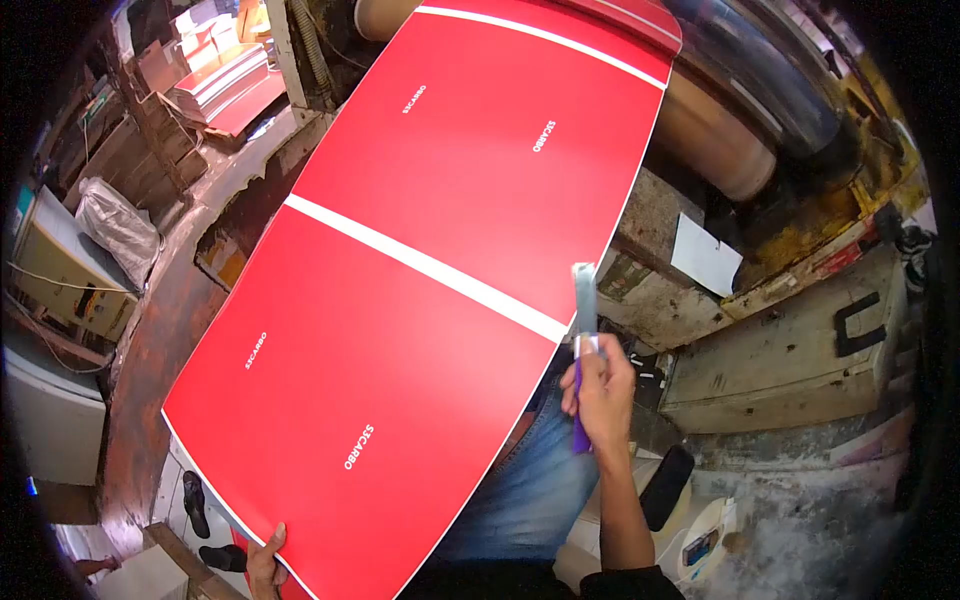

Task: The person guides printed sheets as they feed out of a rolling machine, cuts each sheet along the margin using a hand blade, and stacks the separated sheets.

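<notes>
A large red printed sheet [440, 330] with white stripes and small white "S3CARBO" lettering stretches from the rollers at the top down to my lap. My left hand [265, 565] pinches its lower left edge, thumb on top. In my right hand [605, 390] is a wide-bladed knife [586, 305] with a purple handle, its blade pointing up. The blade overlaps the sheet's right edge, near the end of the middle white stripe; whether it touches the sheet I cannot tell. Blue jeans [535, 480] show under the sheet.
Brown and dark rollers [715, 140] of a machine lie beyond the sheet at the upper right. Stacked red sheets [225, 90] sit at the upper left. A grey metal cover [780, 350] with a black handle stands at right. Dark sandals [195, 505] lie at the lower left.
</notes>
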`<state>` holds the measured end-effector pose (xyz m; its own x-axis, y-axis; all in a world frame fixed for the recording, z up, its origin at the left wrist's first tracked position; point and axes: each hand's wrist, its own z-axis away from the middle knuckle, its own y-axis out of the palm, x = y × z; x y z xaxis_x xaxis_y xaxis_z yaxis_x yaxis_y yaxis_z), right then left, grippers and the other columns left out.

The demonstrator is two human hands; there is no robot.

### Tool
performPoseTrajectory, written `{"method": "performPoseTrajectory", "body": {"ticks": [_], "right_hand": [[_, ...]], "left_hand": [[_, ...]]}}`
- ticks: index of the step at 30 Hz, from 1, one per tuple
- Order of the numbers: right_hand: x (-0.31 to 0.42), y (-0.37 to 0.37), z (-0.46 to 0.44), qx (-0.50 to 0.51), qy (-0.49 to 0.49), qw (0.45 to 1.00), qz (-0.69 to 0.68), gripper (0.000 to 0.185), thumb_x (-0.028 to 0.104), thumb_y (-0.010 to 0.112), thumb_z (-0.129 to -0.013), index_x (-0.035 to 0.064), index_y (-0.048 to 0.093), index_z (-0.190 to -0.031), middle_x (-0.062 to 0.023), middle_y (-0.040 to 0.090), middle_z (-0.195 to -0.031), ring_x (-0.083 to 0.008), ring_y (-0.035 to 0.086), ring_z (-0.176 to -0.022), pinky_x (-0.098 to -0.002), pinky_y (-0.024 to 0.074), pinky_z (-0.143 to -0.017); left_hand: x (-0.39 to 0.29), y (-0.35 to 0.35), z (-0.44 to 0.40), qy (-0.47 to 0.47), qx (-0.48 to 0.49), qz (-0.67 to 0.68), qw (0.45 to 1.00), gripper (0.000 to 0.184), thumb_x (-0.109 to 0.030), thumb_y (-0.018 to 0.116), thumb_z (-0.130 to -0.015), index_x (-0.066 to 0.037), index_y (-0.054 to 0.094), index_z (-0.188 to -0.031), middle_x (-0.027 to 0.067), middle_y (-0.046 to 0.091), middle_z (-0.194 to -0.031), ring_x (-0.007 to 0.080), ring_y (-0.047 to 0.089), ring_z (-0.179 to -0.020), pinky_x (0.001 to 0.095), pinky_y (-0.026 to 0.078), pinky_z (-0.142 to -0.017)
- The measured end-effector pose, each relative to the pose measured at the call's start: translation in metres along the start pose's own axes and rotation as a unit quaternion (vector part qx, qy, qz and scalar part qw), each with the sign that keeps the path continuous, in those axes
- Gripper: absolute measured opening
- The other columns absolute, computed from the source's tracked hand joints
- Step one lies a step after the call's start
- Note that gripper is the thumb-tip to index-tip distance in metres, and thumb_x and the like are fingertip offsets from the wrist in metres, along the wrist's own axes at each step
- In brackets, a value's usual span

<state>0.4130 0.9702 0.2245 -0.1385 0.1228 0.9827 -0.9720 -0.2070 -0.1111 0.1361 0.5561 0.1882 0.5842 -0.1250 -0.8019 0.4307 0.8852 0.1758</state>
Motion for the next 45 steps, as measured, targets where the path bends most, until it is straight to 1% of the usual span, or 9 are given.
{"method": "performPoseTrajectory", "body": {"ticks": [5,7,12,16,26,30,36,39,45], "right_hand": [[0.000,-0.010,-0.008,0.094,0.069,0.993,0.005,0.013,0.015,0.054,-0.097,0.0029,0.058,-0.101,-0.0057,0.060,-0.065,-0.0080,0.054,-0.047,-0.0210,0.0387,-0.040],[0.005,-0.015,-0.025,-0.107,-0.375,0.861,0.327,0.021,0.007,0.060,-0.092,0.0046,0.059,-0.113,-0.0093,0.064,-0.084,-0.0126,0.060,-0.061,-0.0213,0.0446,-0.048],[0.043,-0.013,-0.077,0.135,-0.479,0.732,0.465,0.050,0.002,0.066,-0.061,0.0118,0.068,-0.110,-0.0108,0.061,-0.119,-0.0238,0.065,-0.071,-0.0339,0.0547,-0.059],[0.061,-0.019,-0.123,0.215,-0.442,0.777,0.394,0.048,0.003,0.064,-0.058,0.0115,0.071,-0.105,-0.0053,0.073,-0.091,-0.0238,0.069,-0.070,-0.0332,0.0561,-0.063],[0.070,-0.013,-0.105,0.109,-0.424,0.866,0.239,0.034,-0.007,0.061,-0.068,0.0052,0.075,-0.096,-0.0153,0.072,-0.092,-0.0254,0.072,-0.081,-0.0306,0.0556,-0.073],[0.078,-0.010,-0.092,0.087,-0.395,0.888,0.217,0.057,-0.014,0.053,-0.047,0.0007,0.074,-0.098,-0.0152,0.072,-0.090,-0.0204,0.069,-0.080,-0.0275,0.0523,-0.066],[0.086,-0.005,-0.053,0.111,-0.385,0.879,0.259,0.039,-0.008,0.056,-0.067,0.0056,0.074,-0.098,-0.0146,0.072,-0.094,-0.0253,0.072,-0.086,-0.0327,0.0560,-0.079],[0.076,-0.001,-0.033,0.164,-0.359,0.884,0.251,0.036,-0.003,0.063,-0.070,0.0076,0.073,-0.102,-0.0142,0.072,-0.098,-0.0250,0.072,-0.088,-0.0327,0.0575,-0.078],[0.053,0.008,0.001,0.261,-0.329,0.874,0.244,0.048,-0.001,0.065,-0.067,0.0109,0.070,-0.113,-0.0112,0.070,-0.108,-0.0232,0.070,-0.094,-0.0334,0.0586,-0.079]], "left_hand": [[0.017,-0.048,-0.017,0.019,0.013,-0.053,0.998,0.052,0.001,0.063,-0.086,0.005,0.042,-0.133,0.0194,0.060,-0.118,0.0314,0.062,-0.107,0.0450,0.054,-0.091],[0.017,-0.034,-0.020,0.010,0.001,-0.051,0.999,0.052,0.001,0.063,-0.086,0.005,0.042,-0.133,0.0191,0.060,-0.119,0.0311,0.062,-0.107,0.0445,0.054,-0.091],[0.008,-0.015,-0.012,-0.004,-0.021,-0.034,0.999,0.053,0.001,0.063,-0.086,0.004,0.041,-0.133,0.0185,0.059,-0.120,0.0301,0.062,-0.107,0.0433,0.055,-0.091],[0.012,0.002,-0.004,-0.013,-0.033,-0.024,0.999,0.053,0.002,0.064,-0.086,0.004,0.041,-0.134,0.0180,0.058,-0.121,0.0293,0.061,-0.107,0.0424,0.055,-0.091],[-0.006,-0.080,-0.008,0.003,-0.110,-0.048,0.993,0.055,0.003,0.065,-0.086,0.004,0.040,-0.135,0.0168,0.056,-0.124,0.0274,0.061,-0.107,0.0401,0.055,-0.090],[-0.017,0.027,-0.084,0.045,-0.085,-0.012,0.995,0.049,0.000,0.068,-0.086,0.002,0.047,-0.129,0.0152,0.060,-0.119,0.0241,0.063,-0.104,0.0363,0.056,-0.089],[0.026,0.146,-0.285,0.078,-0.057,0.124,0.988,0.038,-0.003,0.065,-0.088,0.007,0.050,-0.122,0.0174,0.064,-0.110,0.0275,0.066,-0.094,0.0385,0.057,-0.085],[0.056,0.166,-0.363,0.063,-0.055,0.112,0.990,0.046,-0.026,0.067,-0.086,0.003,0.055,-0.121,0.0179,0.064,-0.108,0.0288,0.065,-0.097,0.0400,0.056,-0.083],[0.015,0.204,-0.405,0.315,-0.206,-0.164,0.912,0.053,-0.028,0.069,-0.084,0.001,0.052,-0.125,0.0172,0.060,-0.114,0.0300,0.058,-0.105,0.0419,0.052,-0.088]]}}
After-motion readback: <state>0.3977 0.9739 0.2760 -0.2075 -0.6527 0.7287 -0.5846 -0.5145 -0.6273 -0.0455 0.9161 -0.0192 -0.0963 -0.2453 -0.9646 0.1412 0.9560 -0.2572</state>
